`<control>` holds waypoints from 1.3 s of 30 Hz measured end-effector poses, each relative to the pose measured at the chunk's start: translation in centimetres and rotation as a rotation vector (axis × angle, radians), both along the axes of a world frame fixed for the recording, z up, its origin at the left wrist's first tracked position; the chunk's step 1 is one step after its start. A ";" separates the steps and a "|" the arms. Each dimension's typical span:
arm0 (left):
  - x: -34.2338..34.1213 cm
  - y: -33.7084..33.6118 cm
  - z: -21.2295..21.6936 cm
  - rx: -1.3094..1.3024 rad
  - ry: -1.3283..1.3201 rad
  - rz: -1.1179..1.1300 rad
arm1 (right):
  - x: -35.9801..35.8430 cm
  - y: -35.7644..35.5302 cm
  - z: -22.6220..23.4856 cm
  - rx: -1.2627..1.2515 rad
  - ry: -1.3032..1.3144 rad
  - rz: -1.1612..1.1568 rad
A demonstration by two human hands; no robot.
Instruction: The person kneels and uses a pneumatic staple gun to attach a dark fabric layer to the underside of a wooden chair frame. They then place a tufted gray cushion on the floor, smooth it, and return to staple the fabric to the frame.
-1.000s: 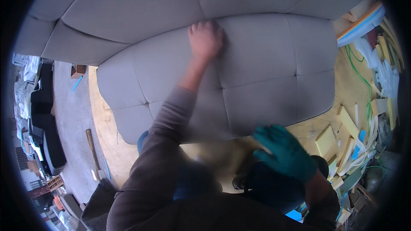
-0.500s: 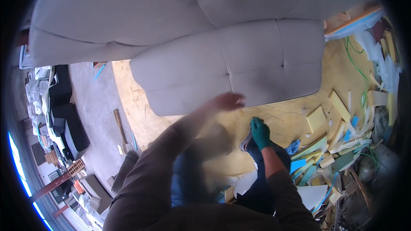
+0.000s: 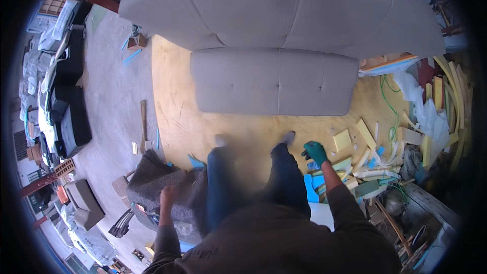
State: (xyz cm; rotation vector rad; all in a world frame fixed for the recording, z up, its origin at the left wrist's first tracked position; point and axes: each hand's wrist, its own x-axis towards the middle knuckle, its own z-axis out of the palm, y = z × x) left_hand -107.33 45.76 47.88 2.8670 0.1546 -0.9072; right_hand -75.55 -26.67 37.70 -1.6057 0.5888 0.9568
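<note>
A grey upholstered sofa piece with tufted seams stands in front of me: its large upper panel (image 3: 253, 10) rises close, and its lower panel (image 3: 243, 83) meets the wooden board. My right hand (image 3: 316, 153), in a green glove, hangs to the right of my knee. Its fingers are loosely bent and apart, with no held thing visible. Just below it lies a crumpled blue scrap (image 3: 313, 165). My bare left hand (image 3: 168, 196) is low on the left, over a dark grey cloth-covered heap (image 3: 162, 182); motion smears its fingers. Neither hand touches the sofa.
Foam offcuts (image 3: 365, 134) and strips lie piled on the right, with a green hose (image 3: 388, 101) beside them. A wooden-handled tool (image 3: 143, 122) lies on the grey floor at left. Black furniture pieces (image 3: 71, 116) line the far left. The board (image 3: 172, 91) spreads underfoot.
My left hand has swung from near the sofa's lower edge back to the lower left. The sofa now appears farther away, and my gloved right hand has moved out to the right.
</note>
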 end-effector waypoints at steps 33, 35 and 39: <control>21.0 39.2 10.0 -0.487 -0.234 0.908 | 17.5 57.0 5.9 -0.202 -0.010 0.326; 20.7 42.5 6.5 -0.454 -0.243 0.830 | 20.6 60.6 3.5 -0.230 -0.039 0.350; 19.4 49.4 1.7 -0.367 0.090 0.363 | 30.0 70.3 3.7 -0.343 -0.451 0.780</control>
